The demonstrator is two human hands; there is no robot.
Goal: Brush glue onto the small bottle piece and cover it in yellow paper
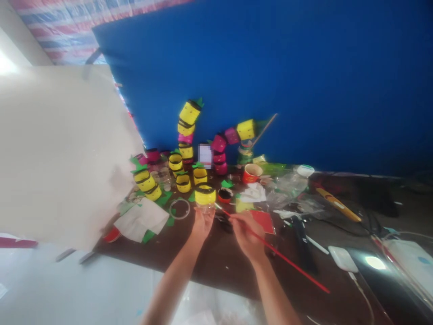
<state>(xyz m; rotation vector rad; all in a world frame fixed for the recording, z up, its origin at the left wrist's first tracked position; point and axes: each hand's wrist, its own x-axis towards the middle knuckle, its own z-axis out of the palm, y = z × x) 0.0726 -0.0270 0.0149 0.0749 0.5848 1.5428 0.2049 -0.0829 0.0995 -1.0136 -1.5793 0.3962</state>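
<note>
My left hand (202,225) is closed around the clear lower part of a small plastic cup (205,195), which has a yellow band and a dark rim. A long, thin red paintbrush (291,262) is pinched in my right hand (248,234), its tip pointing at the cup's right side. Whether the tip touches the cup I cannot tell. Just beyond the brush tip stands a small pot (225,195) with dark contents. Several similar yellow cups (183,183) with green leaf pieces stand behind my left hand.
Stacked yellow and magenta cups (185,128) lean near the blue board (270,67). At left lie a white sheet (142,220) and a clear ring (180,209). A red paper cup (252,173), plastic bags, a yellow cutter (339,205) and a white charger (343,258) occupy the right.
</note>
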